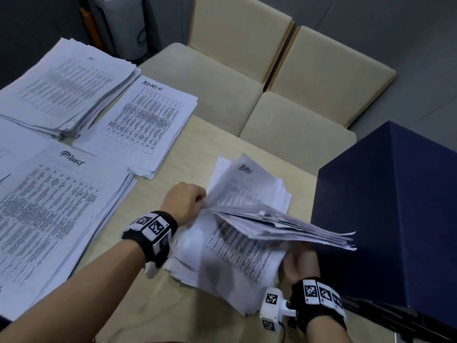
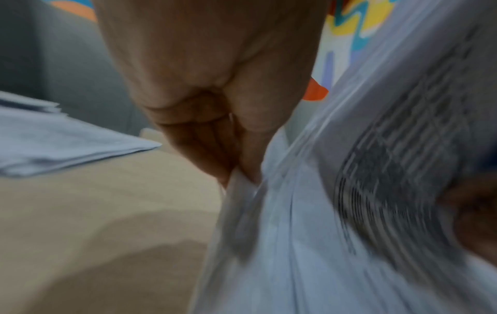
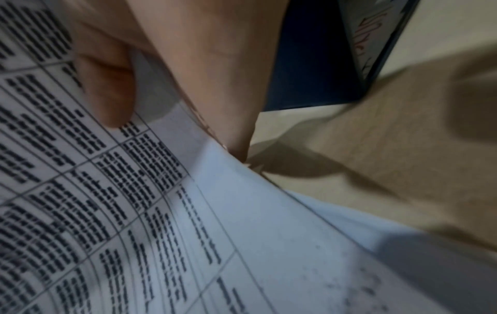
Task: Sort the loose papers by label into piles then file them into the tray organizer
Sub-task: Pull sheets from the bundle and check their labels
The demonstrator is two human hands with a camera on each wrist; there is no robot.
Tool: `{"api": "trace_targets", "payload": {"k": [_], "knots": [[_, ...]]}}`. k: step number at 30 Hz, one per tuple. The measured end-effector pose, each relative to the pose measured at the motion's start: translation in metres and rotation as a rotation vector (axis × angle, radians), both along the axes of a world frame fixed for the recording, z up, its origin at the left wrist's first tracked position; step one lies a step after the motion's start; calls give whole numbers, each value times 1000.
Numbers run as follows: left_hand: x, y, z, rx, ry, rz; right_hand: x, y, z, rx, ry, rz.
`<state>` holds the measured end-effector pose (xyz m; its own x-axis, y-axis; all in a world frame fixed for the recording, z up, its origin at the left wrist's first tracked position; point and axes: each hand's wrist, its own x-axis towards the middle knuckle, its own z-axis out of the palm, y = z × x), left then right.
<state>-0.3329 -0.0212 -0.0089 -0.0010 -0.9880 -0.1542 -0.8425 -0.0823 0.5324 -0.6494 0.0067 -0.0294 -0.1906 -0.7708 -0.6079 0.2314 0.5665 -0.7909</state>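
On the pale wooden bench [image 1: 173,169] three sorted piles of white printed sheets lie toward nine and ten o'clock: a thick pile with a short handwritten mark [image 1: 66,87] at the far left, a thinner pile headed "ADMIN" [image 1: 146,125] just beside it, and a broad pile with a scrawled heading [image 1: 57,214] nearer the person. A tall dark blue box [image 1: 390,219] stands at three o'clock, close against the working area, and its near wall hems in the right side of the paper being handled. Beyond the bench, at twelve o'clock, cream cushioned chairs [image 1: 272,78] are pushed together. The loose stack of white tabular papers [image 1: 235,253] lies at the centre of the bench, just beside the blue box, and a sheaf lifted from it [image 1: 284,226] is raised and fanned, its free edges pointing toward three o'clock. The left hand [image 1: 184,200] sits at the nine o'clock edge of that sheaf; in the left wrist view its fingers [image 2: 242,148] are curled and pinch the paper edge. The right hand [image 1: 300,264] is under the sheaf at its five o'clock corner, partly hidden by the sheets; in the right wrist view its thumb [image 3: 107,91] presses on a printed page while the other fingers [image 3: 231,127] go beneath it, so it grips the paper. Both wrists carry black bands with square black-and-white markers.
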Motion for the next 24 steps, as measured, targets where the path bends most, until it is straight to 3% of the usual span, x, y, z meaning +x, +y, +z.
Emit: {"api": "trace_targets", "payload": {"k": [3,5,7,9,14,18,21,24], "knots": [[3,6,2,-69,373,22,-2,-6,-13,-64,26,-28],[2,10,5,-53,583,77,-4,-8,-18,-4,-165,77],[1,10,6,-18,748,134,-5,-7,-15,2,-284,18],[3,9,5,-20,780,187,1,0,-12,-157,-138,-12],[5,2,-2,12,615,379,2,1,-6,-169,-371,-105],[3,-5,2,12,525,365,-2,1,-12,-132,-334,-118],[0,-3,8,70,724,333,13,-3,2,-110,-269,-34],[-7,-1,17,151,933,319,17,-1,-2,-201,-256,-75]]}}
